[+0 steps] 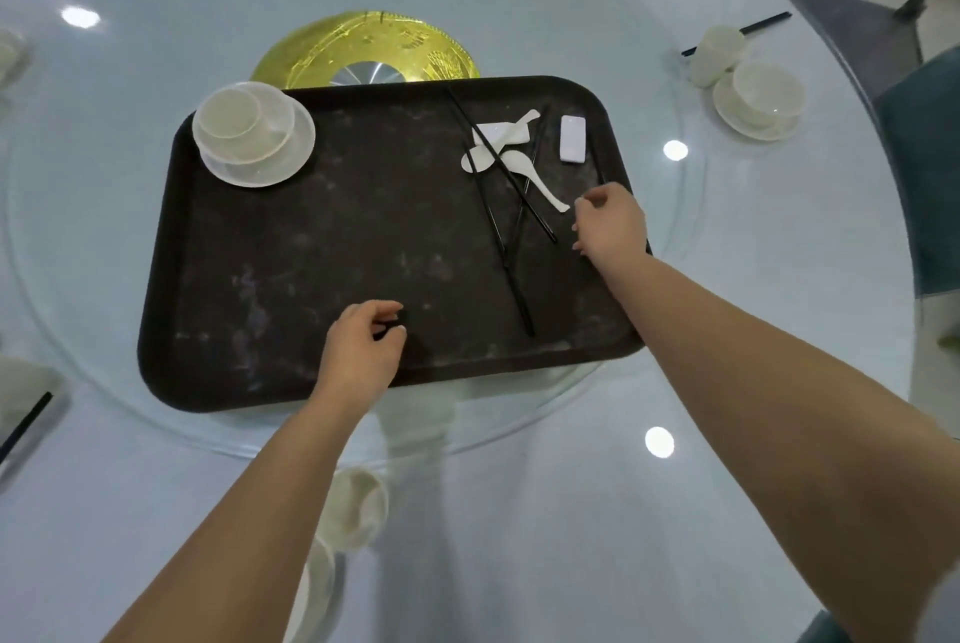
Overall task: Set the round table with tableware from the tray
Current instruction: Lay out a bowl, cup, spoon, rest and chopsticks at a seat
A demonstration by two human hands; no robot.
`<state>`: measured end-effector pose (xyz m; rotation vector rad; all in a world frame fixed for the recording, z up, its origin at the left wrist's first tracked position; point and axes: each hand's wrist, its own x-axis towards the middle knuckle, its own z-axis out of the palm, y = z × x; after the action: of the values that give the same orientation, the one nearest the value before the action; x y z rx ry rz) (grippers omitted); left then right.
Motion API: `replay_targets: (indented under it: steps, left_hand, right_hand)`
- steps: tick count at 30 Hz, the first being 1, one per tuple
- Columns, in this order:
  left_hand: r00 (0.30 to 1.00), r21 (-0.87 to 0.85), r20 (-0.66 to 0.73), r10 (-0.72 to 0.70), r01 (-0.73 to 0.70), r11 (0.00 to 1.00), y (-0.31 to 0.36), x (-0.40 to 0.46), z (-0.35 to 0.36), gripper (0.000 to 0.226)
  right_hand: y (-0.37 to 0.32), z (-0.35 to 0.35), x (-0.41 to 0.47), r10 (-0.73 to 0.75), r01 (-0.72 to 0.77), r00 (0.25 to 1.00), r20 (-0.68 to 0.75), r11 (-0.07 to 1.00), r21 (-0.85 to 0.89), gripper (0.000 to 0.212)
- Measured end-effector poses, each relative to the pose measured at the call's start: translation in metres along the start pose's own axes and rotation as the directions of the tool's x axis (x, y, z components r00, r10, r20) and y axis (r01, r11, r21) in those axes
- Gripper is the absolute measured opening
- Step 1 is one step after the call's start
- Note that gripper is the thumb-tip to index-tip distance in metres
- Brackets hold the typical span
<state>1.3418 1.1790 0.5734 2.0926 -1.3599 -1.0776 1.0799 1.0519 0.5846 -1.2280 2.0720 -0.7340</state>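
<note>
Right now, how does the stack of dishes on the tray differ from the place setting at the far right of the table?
The stack sits on the dark tray, nested cup in bowl on saucer; the setting rests on the table itself. The setting has a separate cup beside its bowl and black chopsticks behind; the stack has neither beside it. Both are pale, translucent white dishes, with a bowl on a saucer.

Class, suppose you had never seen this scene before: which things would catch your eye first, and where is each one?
The large dark rectangular tray fills the middle of the glossy pale round table, with both bare hands over its near side: left hand, right hand. At its far left corner sits a stack of translucent white bowls on a plate; at its right lie crossed black chopsticks and white spoons. Behind it gleams a gold disc.
</note>
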Motion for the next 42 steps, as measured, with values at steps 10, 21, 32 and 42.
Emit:
replay_targets:
  steps: [10,21,32,42]
  left_hand:
    - [0.996,0.023,-0.049,0.073,-0.072,0.997,-0.006,0.002,0.006,0.031]
    - [1.000,-0.025,-0.003,0.013,-0.013,1.000,-0.003,-0.001,0.003,0.032]
    - [0.999,0.026,0.004,0.032,-0.032,0.999,0.002,-0.014,0.000,0.040]
    - [0.999,-0.335,-0.012,-0.047,0.040,0.941,0.011,-0.069,-0.009,0.023]
  right_hand:
    - [-0.025,0.025,0.072,0.015,-0.020,0.999,-0.043,0.991,-0.133,0.042]
    - [-0.026,0.024,0.106,0.038,-0.042,0.999,-0.026,0.987,-0.152,0.036]
    - [-0.024,0.017,0.056,0.083,-0.068,0.993,-0.087,0.984,0.164,0.012]
    - [-0.009,-0.008,-0.113,0.155,-0.291,0.936,0.317,0.846,0.446,0.009]
